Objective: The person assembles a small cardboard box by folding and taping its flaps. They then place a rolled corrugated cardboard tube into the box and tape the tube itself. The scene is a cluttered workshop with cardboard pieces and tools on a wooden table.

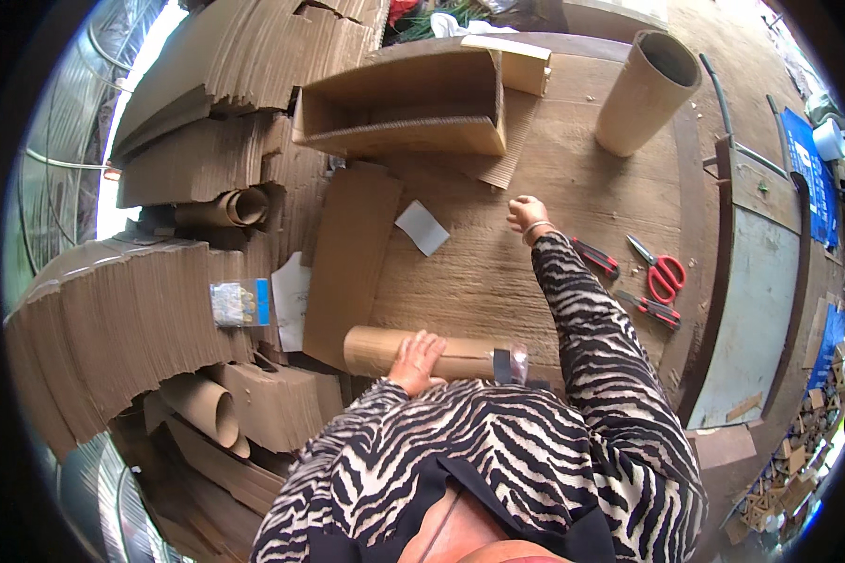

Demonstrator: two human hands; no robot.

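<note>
A brown cardboard tube lies crosswise at the table's near edge, close to my body. My left hand is closed over its left part, fingers across the top. By the tube's right end is a dark strip with shiny clear plastic beside it. My right hand is stretched forward over the middle of the table, fingers curled in; whatever may be in them is hidden. Right of my forearm lie a red-and-black utility knife, red-handled scissors and another red-and-black cutter.
A long open cardboard box stands at the far side. An upright cardboard tube is at the far right. A white paper piece lies near a flat cardboard sheet. Stacked cardboard crowds the left; a bench is at right.
</note>
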